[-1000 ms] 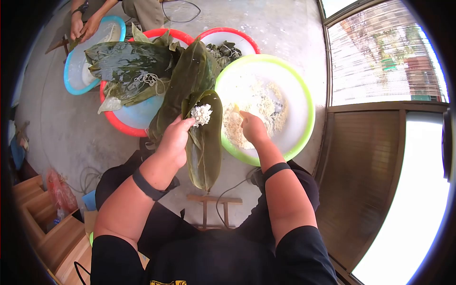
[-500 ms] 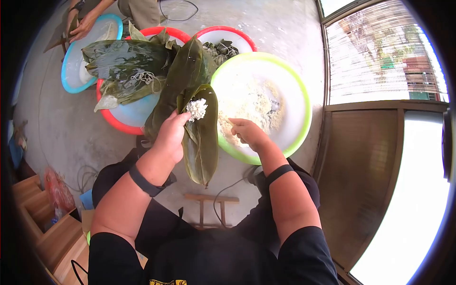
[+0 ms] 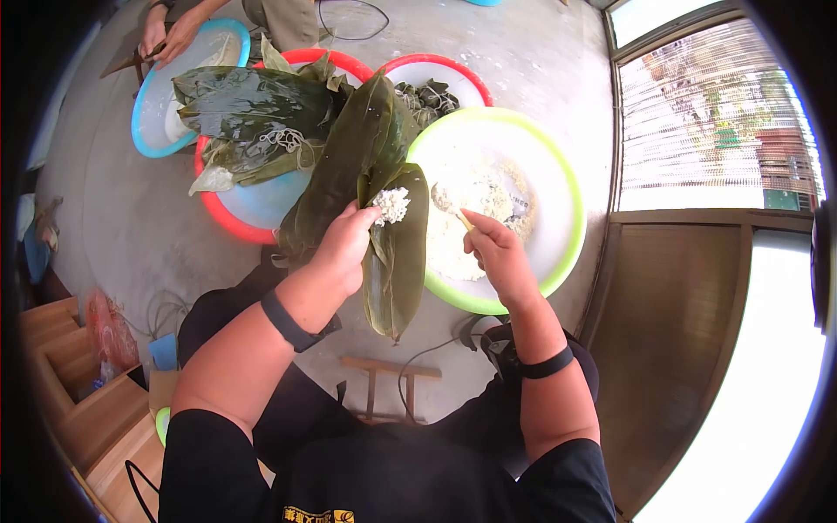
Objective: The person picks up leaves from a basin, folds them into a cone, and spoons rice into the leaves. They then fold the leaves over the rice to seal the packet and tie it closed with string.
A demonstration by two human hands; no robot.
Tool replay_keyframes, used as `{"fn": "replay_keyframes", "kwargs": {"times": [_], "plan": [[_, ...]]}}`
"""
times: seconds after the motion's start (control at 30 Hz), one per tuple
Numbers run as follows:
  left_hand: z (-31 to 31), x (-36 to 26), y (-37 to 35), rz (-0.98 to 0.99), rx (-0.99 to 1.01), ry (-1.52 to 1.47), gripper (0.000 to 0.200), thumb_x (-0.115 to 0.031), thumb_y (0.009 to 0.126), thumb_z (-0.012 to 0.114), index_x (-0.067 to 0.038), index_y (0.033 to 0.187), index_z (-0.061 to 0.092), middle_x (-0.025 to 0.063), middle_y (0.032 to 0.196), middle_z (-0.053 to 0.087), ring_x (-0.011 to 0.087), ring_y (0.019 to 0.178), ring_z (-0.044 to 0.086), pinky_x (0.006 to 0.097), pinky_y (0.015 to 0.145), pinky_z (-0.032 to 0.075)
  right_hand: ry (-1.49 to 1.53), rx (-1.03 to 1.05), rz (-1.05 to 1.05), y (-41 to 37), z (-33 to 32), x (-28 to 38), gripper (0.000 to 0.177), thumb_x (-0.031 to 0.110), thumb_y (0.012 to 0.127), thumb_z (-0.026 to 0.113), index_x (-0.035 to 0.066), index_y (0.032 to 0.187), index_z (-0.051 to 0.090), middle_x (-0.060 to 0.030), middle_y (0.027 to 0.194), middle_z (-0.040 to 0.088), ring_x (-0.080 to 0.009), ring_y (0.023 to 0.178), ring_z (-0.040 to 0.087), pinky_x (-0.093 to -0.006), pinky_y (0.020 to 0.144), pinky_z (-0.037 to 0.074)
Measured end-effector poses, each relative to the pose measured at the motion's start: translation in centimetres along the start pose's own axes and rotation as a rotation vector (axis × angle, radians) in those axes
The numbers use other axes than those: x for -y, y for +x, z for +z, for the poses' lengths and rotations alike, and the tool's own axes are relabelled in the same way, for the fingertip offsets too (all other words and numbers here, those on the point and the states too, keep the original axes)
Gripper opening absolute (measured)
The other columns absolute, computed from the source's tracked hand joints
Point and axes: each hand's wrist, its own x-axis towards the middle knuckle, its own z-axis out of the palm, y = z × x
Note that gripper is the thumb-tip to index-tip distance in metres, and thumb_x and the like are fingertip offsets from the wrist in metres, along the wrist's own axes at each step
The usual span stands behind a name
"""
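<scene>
My left hand [image 3: 343, 248] grips a long green leaf [image 3: 408, 279] that is folded into a pocket. A clump of white rice [image 3: 391, 206] sits in it, by my thumb. In my right hand [image 3: 499, 254] is a spoon [image 3: 443, 200], its handle pinched between thumb and fingers. The spoon's bowl hangs over the left part of a white basin with a lime-green rim [image 3: 577, 196]. Pale rice [image 3: 453, 253] is spread over the basin's bottom; glare washes out part of it.
Wide wet leaves [image 3: 248, 100] and white string [image 3: 286, 139] lie across a red-rimmed basin [image 3: 227, 225]. Another red-rimmed basin [image 3: 475, 80] holds tied leaf bundles [image 3: 433, 98]. A person's hands [image 3: 174, 35] work over a blue-rimmed basin [image 3: 144, 139]. A small wooden stool [image 3: 388, 366] stands between my legs.
The spoon has come up from the rice, and its bowl now shows near the filled leaf. The left hand still grips the leaf; the whole view has shifted slightly.
</scene>
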Motion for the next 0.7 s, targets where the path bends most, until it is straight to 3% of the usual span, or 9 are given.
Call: {"fn": "replay_keyframes", "kwargs": {"times": [0.1,0.13,0.17,0.23,0.33,0.47,0.57,0.7], "plan": [[0.0,0.4,0.3,-0.026,0.009,-0.003,0.033,-0.014,0.102,0.046,-0.004,0.132,0.054,0.0081,0.122,0.063,0.0197,0.110,0.061,0.0375,0.097,0.050,-0.421,-0.104,-0.500,-1.3,1.8,1.3,0.039,0.001,0.092,0.056,0.007,0.130,0.065,-0.0082,0.084,0.064,-0.0209,0.075,0.061,-0.0340,0.067,0.050],[0.2,0.4,0.2,-0.069,0.011,-0.019,0.032,-0.015,0.102,0.046,-0.004,0.130,0.055,0.0083,0.121,0.063,0.0202,0.109,0.062,0.0379,0.096,0.050,-0.626,-0.113,-0.533,-1.9,2.5,2.7,0.041,-0.003,0.087,0.059,0.010,0.125,0.067,-0.0125,0.083,0.063,-0.0288,0.077,0.063,-0.0395,0.071,0.052],[0.3,0.4,0.1,-0.113,0.014,-0.033,0.031,-0.016,0.102,0.046,-0.004,0.128,0.056,0.0085,0.119,0.064,0.0206,0.107,0.062,0.0384,0.095,0.051,-0.825,-0.146,-0.662,-1.9,3.0,2.7,0.043,-0.005,0.083,0.059,0.010,0.122,0.068,-0.0099,0.080,0.061,-0.0304,0.076,0.062,-0.0414,0.069,0.053],[-0.1,0.8,0.3,-0.168,0.037,-0.059,0.028,-0.018,0.101,0.046,-0.005,0.124,0.058,0.0088,0.116,0.065,0.0212,0.105,0.063,0.0393,0.093,0.052,-0.849,-0.186,-0.761,-1.6,3.4,2.3,0.043,-0.004,0.080,0.060,0.012,0.120,0.070,-0.0085,0.078,0.059,-0.0291,0.073,0.062,-0.0416,0.066,0.053],[-0.6,1.1,0.5,-0.204,0.053,-0.097,0.026,-0.019,0.101,0.046,-0.005,0.119,0.060,0.0090,0.113,0.065,0.0215,0.103,0.064,0.0396,0.092,0.053,-0.841,-0.212,-0.722,-1.7,2.8,3.0,0.041,-0.003,0.079,0.061,0.013,0.116,0.072,-0.0064,0.077,0.058,-0.0270,0.074,0.062,-0.0411,0.064,0.053],[-0.6,0.7,0.1,-0.187,0.051,-0.088,0.026,-0.020,0.101,0.047,-0.006,0.118,0.060,0.0090,0.112,0.066,0.0212,0.103,0.064,0.0395,0.091,0.053,-0.966,-0.063,-0.773,-2.1,1.6,4.2,0.035,0.000,0.078,0.063,0.014,0.108,0.074,-0.0044,0.075,0.057,-0.0251,0.074,0.062,-0.0379,0.064,0.053],[-0.2,0.5,-0.6,-0.270,0.050,-0.025,0.027,-0.020,0.101,0.047,-0.005,0.119,0.060,0.0088,0.111,0.066,0.0205,0.101,0.064,0.0390,0.090,0.053,-1.084,-0.196,-0.788,-1.6,2.6,3.8,0.032,0.001,0.077,0.064,0.014,0.104,0.075,-0.0039,0.075,0.057,-0.0247,0.075,0.062,-0.0369,0.063,0.053],[-0.4,1.4,-0.6,-0.237,0.080,-0.063,0.028,-0.021,0.100,0.049,-0.003,0.117,0.061,0.0085,0.108,0.067,0.0202,0.098,0.065,0.0383,0.089,0.053,-0.958,-0.203,-0.806,-1.0,2.7,3.9,0.030,0.001,0.076,0.064,0.013,0.101,0.075,-0.0050,0.074,0.058,-0.0255,0.073,0.063,-0.0384,0.063,0.053]]}}
